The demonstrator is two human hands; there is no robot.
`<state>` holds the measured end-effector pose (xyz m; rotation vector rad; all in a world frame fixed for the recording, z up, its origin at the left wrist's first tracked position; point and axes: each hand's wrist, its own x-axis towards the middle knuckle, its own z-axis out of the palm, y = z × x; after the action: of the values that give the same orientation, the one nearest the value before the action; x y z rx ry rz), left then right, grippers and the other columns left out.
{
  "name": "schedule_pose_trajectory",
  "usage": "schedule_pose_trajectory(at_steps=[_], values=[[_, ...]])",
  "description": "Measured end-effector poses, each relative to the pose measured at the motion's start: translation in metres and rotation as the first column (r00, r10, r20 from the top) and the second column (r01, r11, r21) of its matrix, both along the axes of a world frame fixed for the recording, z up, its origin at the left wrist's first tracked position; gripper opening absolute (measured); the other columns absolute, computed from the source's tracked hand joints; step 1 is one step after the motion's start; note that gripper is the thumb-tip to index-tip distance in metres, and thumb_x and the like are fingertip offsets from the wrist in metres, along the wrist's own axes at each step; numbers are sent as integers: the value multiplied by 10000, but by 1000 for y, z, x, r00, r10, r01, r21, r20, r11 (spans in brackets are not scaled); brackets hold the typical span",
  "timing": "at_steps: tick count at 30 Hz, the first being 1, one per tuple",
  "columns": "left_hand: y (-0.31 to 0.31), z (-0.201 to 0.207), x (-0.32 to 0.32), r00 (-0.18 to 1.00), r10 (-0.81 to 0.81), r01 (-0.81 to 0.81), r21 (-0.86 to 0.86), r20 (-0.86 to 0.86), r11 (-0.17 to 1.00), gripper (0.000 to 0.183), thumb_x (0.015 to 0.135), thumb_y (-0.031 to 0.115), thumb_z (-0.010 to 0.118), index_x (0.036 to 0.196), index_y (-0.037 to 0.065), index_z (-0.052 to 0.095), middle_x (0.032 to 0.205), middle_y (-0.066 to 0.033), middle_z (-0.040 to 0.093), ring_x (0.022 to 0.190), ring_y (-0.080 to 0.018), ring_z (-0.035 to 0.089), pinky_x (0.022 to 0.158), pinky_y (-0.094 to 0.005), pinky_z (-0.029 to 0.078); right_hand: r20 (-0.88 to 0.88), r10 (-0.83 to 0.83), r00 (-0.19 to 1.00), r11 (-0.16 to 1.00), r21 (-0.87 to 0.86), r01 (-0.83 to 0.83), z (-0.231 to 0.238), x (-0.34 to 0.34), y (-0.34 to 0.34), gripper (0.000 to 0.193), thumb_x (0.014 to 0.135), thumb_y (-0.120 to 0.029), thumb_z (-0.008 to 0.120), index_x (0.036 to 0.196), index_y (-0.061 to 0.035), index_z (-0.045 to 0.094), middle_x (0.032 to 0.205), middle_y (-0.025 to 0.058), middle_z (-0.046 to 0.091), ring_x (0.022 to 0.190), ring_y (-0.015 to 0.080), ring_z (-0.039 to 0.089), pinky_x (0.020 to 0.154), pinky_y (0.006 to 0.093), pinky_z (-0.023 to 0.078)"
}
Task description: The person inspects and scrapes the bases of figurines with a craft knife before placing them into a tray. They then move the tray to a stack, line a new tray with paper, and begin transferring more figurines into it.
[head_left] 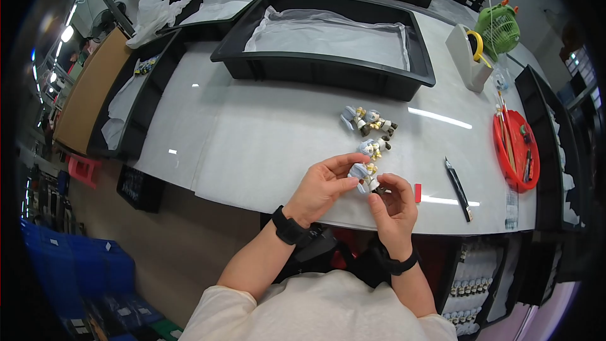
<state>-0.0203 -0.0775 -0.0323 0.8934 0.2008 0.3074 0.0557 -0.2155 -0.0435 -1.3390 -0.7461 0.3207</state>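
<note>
Near the table's front edge, a small toy figurine (366,174) with pale blue hair, a white and gold outfit and dark feet is held between both hands. My left hand (325,184) pinches its head end between thumb and fingers. Closed around its foot end is my right hand (392,205), thumb and fingertips on the dark feet. Just beyond lies a similar figurine (375,147) on its side. Farther back, a pair of figurines (366,121) lie close together on the white table. Fingers cover part of the held figurine.
A black tray (328,74) lined with white sheeting stands at the back. To the right are a black pen-like knife (458,189), a small red piece (418,193), a red basket (534,170) with tools, and a white holder (466,60) with yellow-handled scissors. Another black tray (140,113) sits left.
</note>
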Motion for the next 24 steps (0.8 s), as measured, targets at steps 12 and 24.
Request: schedule_pose_trajectory(at_steps=[12,24], values=[[-2,-8,2,999,18,-17,33,-31,999,393,701,-150,497,1076,-34,514,1095,-133,541,973,-168,527,872,-280,419,121,84,989,989,-133,-68,6,8,-2,213,757,-36,580,962,11,551,819,87,593,698,147,568,609,243,459],[0,-9,1,986,109,-99,88,-128,991,322,782,-76,473,1097,-6,478,1114,-136,517,1075,-240,483,915,-317,418,-61,-649,758,740,182,648,4,89,-207,256,745,63,597,979,-7,521,903,53,564,783,93,545,675,203,456]])
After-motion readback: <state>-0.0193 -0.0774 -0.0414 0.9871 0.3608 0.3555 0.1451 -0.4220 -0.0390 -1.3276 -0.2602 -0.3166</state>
